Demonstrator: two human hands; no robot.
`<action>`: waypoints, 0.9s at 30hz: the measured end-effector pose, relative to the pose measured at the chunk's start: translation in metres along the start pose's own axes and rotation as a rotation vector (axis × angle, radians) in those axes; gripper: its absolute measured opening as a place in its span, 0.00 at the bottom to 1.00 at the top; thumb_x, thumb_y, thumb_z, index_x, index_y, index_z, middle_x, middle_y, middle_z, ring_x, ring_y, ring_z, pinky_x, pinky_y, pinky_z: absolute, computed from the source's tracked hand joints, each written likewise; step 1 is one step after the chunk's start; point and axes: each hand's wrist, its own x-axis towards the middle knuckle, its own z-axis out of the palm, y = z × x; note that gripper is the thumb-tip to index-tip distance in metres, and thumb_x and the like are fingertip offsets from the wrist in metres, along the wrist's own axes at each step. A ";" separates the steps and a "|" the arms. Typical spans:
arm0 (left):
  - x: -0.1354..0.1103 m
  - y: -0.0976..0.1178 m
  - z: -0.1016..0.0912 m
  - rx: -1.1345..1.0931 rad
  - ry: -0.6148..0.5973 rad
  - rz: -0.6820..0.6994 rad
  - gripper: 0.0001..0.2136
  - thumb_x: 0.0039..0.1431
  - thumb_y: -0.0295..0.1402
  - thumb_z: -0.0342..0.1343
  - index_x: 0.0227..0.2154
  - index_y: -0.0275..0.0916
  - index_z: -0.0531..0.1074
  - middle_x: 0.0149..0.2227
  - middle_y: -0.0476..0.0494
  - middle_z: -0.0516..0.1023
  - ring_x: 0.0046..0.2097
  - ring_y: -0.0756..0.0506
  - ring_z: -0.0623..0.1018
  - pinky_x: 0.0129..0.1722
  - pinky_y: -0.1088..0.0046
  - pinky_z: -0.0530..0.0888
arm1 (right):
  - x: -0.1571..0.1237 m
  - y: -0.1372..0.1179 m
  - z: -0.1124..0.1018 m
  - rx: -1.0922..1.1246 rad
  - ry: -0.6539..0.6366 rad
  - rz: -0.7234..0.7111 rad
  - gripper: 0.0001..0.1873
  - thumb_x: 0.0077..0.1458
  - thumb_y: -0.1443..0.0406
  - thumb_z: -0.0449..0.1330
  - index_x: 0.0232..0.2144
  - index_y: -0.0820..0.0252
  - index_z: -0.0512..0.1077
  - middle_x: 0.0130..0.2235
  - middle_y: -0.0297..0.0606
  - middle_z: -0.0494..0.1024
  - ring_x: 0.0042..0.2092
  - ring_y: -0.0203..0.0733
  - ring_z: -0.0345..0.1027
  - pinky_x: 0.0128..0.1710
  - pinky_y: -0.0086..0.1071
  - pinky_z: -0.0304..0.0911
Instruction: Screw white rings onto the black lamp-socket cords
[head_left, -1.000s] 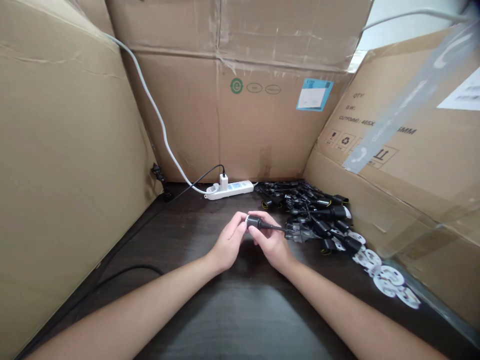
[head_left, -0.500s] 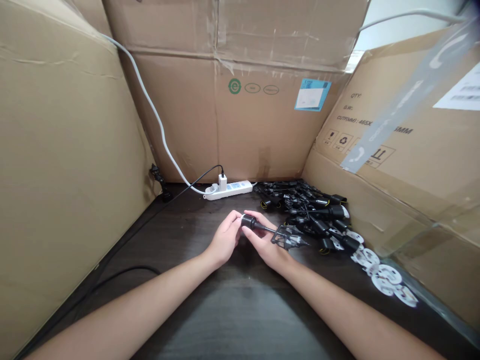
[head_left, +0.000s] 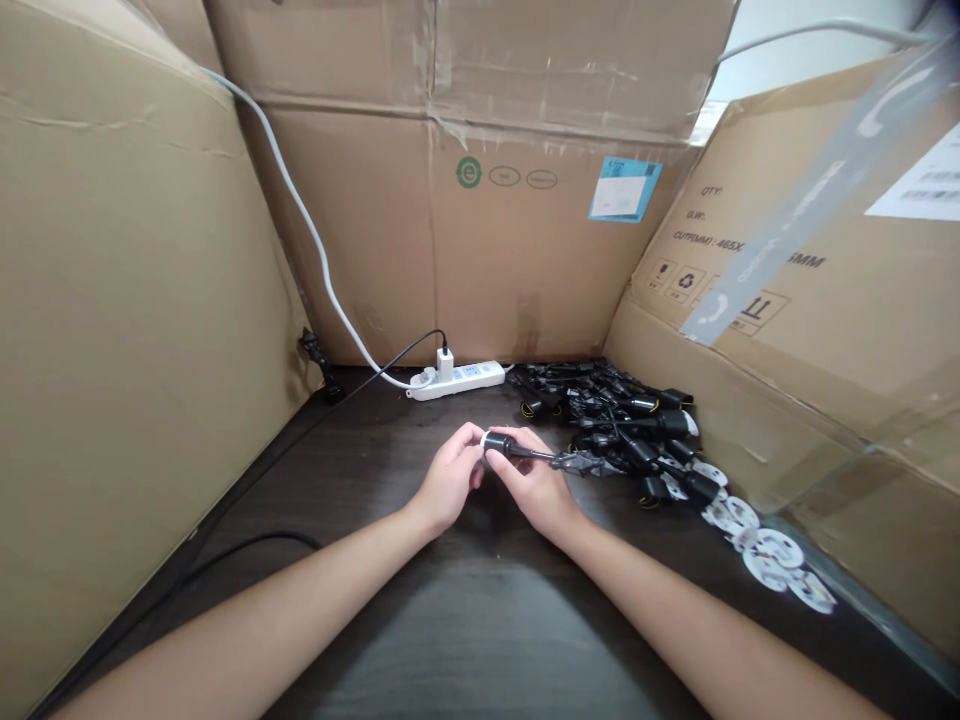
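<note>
Between my hands lies a black cylindrical fitting [head_left: 496, 445], roughly level, with a white disc-like rim [head_left: 484, 440] at its left end. A thin black stem runs from it to the right, ending in a bundled dark cord [head_left: 589, 463]. My right hand [head_left: 534, 480] is closed around the cylinder, thumb on the near side and fingers behind. My left hand [head_left: 450, 478] pinches at the white rim with thumb and fingers. Its fingertips are partly hidden, so I cannot tell whether the rim is seated in the cylinder.
Similar black fittings [head_left: 637, 425] with cords are piled at the right. Several white round plates [head_left: 776, 550] lie nearer along the right box. A white power strip [head_left: 480, 377] with a plugged-in charger stands behind my hands. Cardboard boxes [head_left: 487, 270] wall in the dark table; black cables [head_left: 255, 540] run at left.
The cord end of the fitting has swung slightly up and away, toward the pile. More of the white rim shows at the cylinder's left end. Both hands stay nearly in place.
</note>
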 end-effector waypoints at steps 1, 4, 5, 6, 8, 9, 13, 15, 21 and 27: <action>0.000 0.000 0.000 -0.008 -0.001 -0.003 0.06 0.55 0.37 0.49 0.28 0.40 0.63 0.17 0.57 0.61 0.20 0.53 0.61 0.20 0.78 0.57 | -0.001 0.001 0.000 0.026 -0.001 0.018 0.14 0.57 0.61 0.62 0.47 0.54 0.74 0.43 0.41 0.78 0.41 0.47 0.73 0.41 0.39 0.69; 0.000 0.001 0.000 -0.017 -0.003 -0.004 0.07 0.55 0.38 0.50 0.28 0.40 0.62 0.17 0.58 0.60 0.19 0.54 0.61 0.20 0.78 0.56 | -0.002 0.001 0.002 0.116 -0.001 0.085 0.16 0.57 0.59 0.62 0.47 0.55 0.69 0.41 0.39 0.77 0.36 0.44 0.72 0.35 0.36 0.69; 0.000 0.001 0.000 -0.019 -0.003 -0.003 0.07 0.55 0.38 0.50 0.28 0.40 0.61 0.17 0.58 0.60 0.18 0.54 0.61 0.19 0.78 0.56 | -0.003 0.001 0.002 0.128 0.002 0.091 0.15 0.57 0.59 0.62 0.45 0.55 0.68 0.39 0.38 0.76 0.35 0.43 0.71 0.34 0.35 0.68; 0.000 0.000 -0.001 -0.022 -0.002 -0.002 0.08 0.55 0.38 0.51 0.27 0.40 0.61 0.17 0.58 0.60 0.18 0.54 0.60 0.19 0.78 0.56 | -0.003 0.000 0.002 0.129 0.006 0.086 0.14 0.57 0.59 0.63 0.43 0.55 0.67 0.39 0.38 0.75 0.35 0.43 0.70 0.34 0.35 0.68; 0.001 0.000 -0.001 -0.031 0.001 0.001 0.08 0.56 0.39 0.51 0.27 0.41 0.61 0.16 0.59 0.59 0.17 0.54 0.60 0.19 0.79 0.56 | -0.003 -0.002 0.002 0.119 0.011 0.063 0.13 0.56 0.59 0.63 0.42 0.55 0.67 0.39 0.37 0.74 0.34 0.42 0.69 0.34 0.34 0.68; 0.002 -0.001 -0.001 -0.036 0.004 0.002 0.08 0.56 0.39 0.51 0.27 0.41 0.61 0.16 0.59 0.59 0.17 0.54 0.60 0.19 0.79 0.55 | -0.003 -0.002 0.002 0.115 0.011 0.056 0.13 0.56 0.59 0.63 0.42 0.55 0.67 0.39 0.37 0.74 0.34 0.42 0.69 0.33 0.34 0.67; 0.003 -0.002 -0.002 -0.046 0.017 -0.008 0.08 0.54 0.38 0.51 0.26 0.40 0.61 0.15 0.59 0.59 0.17 0.54 0.59 0.18 0.79 0.55 | -0.003 -0.005 0.001 0.088 -0.003 0.069 0.15 0.55 0.60 0.63 0.44 0.56 0.68 0.41 0.38 0.73 0.31 0.40 0.66 0.32 0.34 0.65; 0.003 -0.002 -0.002 -0.041 0.032 -0.018 0.07 0.54 0.37 0.51 0.26 0.41 0.61 0.15 0.59 0.58 0.17 0.54 0.59 0.18 0.79 0.55 | -0.004 -0.006 0.001 0.086 -0.018 0.078 0.15 0.55 0.61 0.63 0.45 0.56 0.67 0.40 0.38 0.73 0.31 0.39 0.65 0.31 0.34 0.64; 0.002 0.001 -0.001 -0.035 0.039 0.005 0.09 0.56 0.40 0.53 0.28 0.39 0.64 0.17 0.59 0.59 0.17 0.55 0.59 0.18 0.79 0.56 | -0.002 -0.006 0.002 0.171 -0.038 0.082 0.15 0.56 0.61 0.63 0.45 0.54 0.67 0.36 0.34 0.72 0.31 0.39 0.65 0.30 0.32 0.63; 0.004 -0.002 -0.001 -0.011 0.033 0.009 0.13 0.56 0.43 0.58 0.33 0.38 0.69 0.17 0.59 0.60 0.17 0.55 0.57 0.16 0.78 0.56 | 0.000 -0.001 0.000 0.238 -0.049 0.086 0.16 0.56 0.60 0.63 0.47 0.54 0.67 0.36 0.35 0.74 0.32 0.40 0.67 0.31 0.32 0.65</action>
